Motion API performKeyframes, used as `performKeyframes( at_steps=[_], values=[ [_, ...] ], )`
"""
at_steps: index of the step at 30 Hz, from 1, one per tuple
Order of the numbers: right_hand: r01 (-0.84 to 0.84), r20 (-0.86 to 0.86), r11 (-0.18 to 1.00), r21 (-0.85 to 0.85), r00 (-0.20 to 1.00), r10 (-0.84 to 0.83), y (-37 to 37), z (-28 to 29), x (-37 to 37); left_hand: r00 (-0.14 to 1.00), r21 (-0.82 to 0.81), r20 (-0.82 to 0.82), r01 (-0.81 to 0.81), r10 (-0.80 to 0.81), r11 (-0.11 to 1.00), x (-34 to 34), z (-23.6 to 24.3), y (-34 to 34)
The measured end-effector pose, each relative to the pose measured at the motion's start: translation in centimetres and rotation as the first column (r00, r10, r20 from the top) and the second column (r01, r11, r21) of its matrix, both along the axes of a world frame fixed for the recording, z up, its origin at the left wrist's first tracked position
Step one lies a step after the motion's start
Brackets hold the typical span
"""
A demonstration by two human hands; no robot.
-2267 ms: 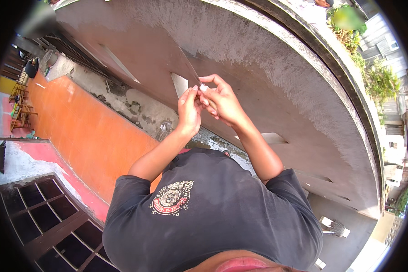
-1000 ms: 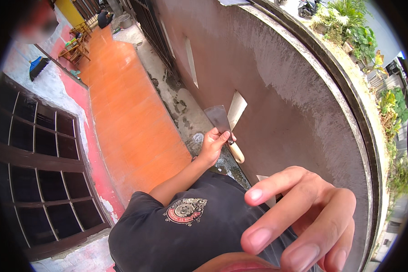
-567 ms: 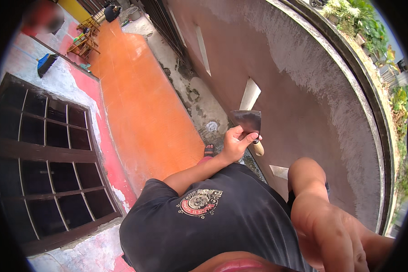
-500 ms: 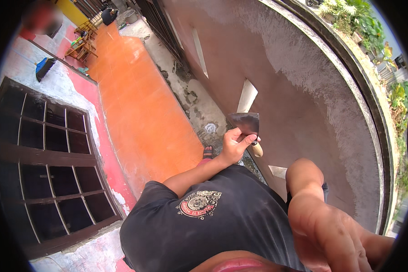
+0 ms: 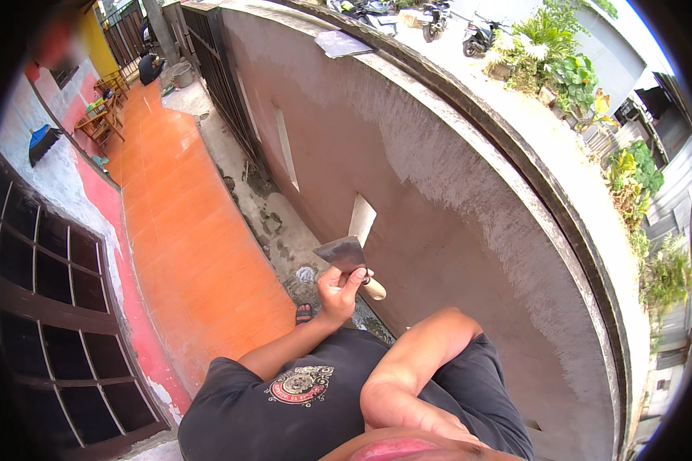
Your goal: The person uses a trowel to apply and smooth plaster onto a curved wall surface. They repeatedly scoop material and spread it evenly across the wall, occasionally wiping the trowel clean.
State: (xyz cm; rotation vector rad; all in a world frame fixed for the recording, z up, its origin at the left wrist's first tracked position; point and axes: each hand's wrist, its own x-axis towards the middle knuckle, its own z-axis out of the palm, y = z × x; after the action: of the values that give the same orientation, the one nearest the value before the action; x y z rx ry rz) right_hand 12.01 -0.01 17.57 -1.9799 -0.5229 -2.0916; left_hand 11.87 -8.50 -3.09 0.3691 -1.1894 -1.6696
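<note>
My left hand (image 5: 337,296) grips a scraper (image 5: 346,255) near where its blade meets the handle, thumb on one side and fingers on the other. The dark, flat blade flares up and to the left; the pale wooden handle (image 5: 374,289) sticks out past my thumb to the right. In front of it stands a brown, roughly plastered wall (image 5: 438,223), and the blade shows just below a slanted light slot (image 5: 362,220) in it. My right arm is bent across my chest, its hand (image 5: 430,421) near the lower edge. The fingers of that hand are hidden.
An orange tiled walkway (image 5: 184,223) runs away on the left, beside a stained concrete strip (image 5: 265,219). A dark-framed window (image 5: 46,307) is in the left wall. Far off, a person (image 5: 151,69) crouches near a bucket (image 5: 182,74). Plants (image 5: 569,69) grow beyond the wall.
My right hand has come in from the lower right toward my upper chest. The view has shifted, showing more beyond the wall. The scraper stays in my left hand, its blade tilted further left.
</note>
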Motion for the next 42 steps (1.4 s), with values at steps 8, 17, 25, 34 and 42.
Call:
performKeyframes(
  at_steps=[8, 17, 25, 34, 42],
  values=[
    [0.539, -0.163, 0.819, 0.197, 0.842, -0.515, -3.7, -1.7, -1.3, 0.989, 0.071, 0.010, -0.147, 0.147, 0.987, 0.6, -0.4, -1.4],
    [-0.598, -0.063, 0.557, 0.577, 0.647, 0.760, -0.9, 2.1, -0.4, 0.992, 0.032, 0.026, -0.122, 0.121, 0.992, 0.8, -0.1, -1.6],
    [-0.456, -0.298, 0.307, 0.835, 0.092, 0.950, -0.3, 0.7, -7.8, 0.990, 0.120, 0.098, -0.110, 0.099, 0.987, 1.9, -1.0, -1.9],
    [-0.169, -0.346, 0.714, 0.679, 0.785, 0.515, -1.6, -4.1, -11.2, 0.971, 0.079, 0.226, 0.066, -0.082, 0.995, 7.1, -1.5, -8.6],
    [0.403, -0.179, 0.331, 0.853, 0.823, -0.540, -4.4, -5.3, -5.5, 0.873, -0.013, 0.381, 0.334, -0.304, 0.942, 7.4, -0.4, -19.3]
  ],
)
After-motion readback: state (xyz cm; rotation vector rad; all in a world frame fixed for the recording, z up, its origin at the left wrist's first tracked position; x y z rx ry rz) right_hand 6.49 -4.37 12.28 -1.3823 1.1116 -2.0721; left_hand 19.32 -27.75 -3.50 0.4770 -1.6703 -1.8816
